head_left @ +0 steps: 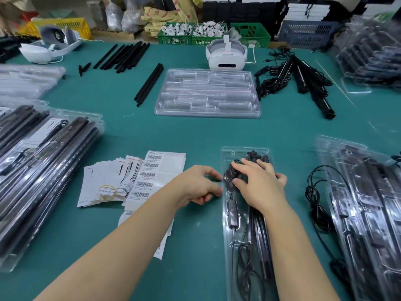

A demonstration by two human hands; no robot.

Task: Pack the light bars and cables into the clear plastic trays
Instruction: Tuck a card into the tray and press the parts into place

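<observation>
A narrow clear tray (245,213) lay lengthwise on the green table (195,131) at the lower right of the frame, already holding dark light bars (261,231) along its right side and a black cable (235,216) with an inline switch along its left. The right hand (258,181) lay flat over the tray's upper part, fingers (239,167) fairly straight and spread, pressing down on the coiled cable and plug there. The left hand (198,185) hovered just left of the tray's edge, its fingers loosely curled and apart, holding nothing that I could see. Left of that hand sat a fan of printed cards and barcode label sheets (143,177). Toward the upper middle, an empty wide tray (207,94) sat in front of a white headset (226,54), with loose black bars (125,55) to the upper left and a tangle of bars and cables (295,79) to the upper right. Stacks of packed trays (43,161) filled the left edge, and another stack (366,205) the right, a loose cable (316,203) beside it.
</observation>
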